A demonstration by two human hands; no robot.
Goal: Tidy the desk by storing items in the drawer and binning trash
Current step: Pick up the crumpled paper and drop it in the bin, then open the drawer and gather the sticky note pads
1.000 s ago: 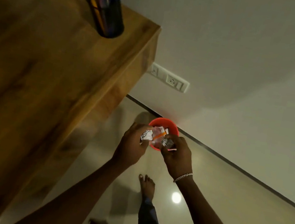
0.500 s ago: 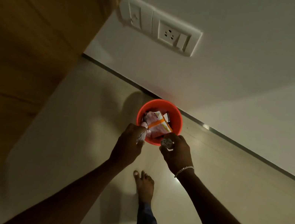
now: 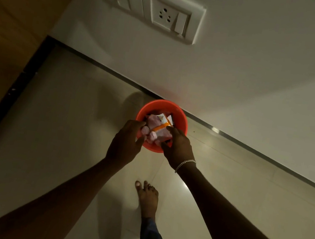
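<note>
A small orange bin (image 3: 181, 121) stands on the floor against the wall, filled with a pink-and-orange wrapper (image 3: 160, 127) and other trash. My left hand (image 3: 125, 145) hovers over the bin's left rim with its fingers spread. A crumpled paper ball (image 3: 144, 130) lies just off its fingertips, inside the bin. My right hand (image 3: 178, 150), with a bracelet at the wrist, is over the right rim, thumb and fingers apart. A second crumpled ball (image 3: 152, 136) sits in the bin between the two hands.
The wooden desk's side (image 3: 10, 32) fills the left edge. A white socket and switch plate (image 3: 165, 14) is on the wall above. My bare foot (image 3: 147, 199) stands on the glossy tiled floor (image 3: 58, 123) just behind the bin.
The view dropped from the desk top toward the bin. Both hands moved over the bin, and the crumpled balls they pinched have left the fingers and lie inside it.
</note>
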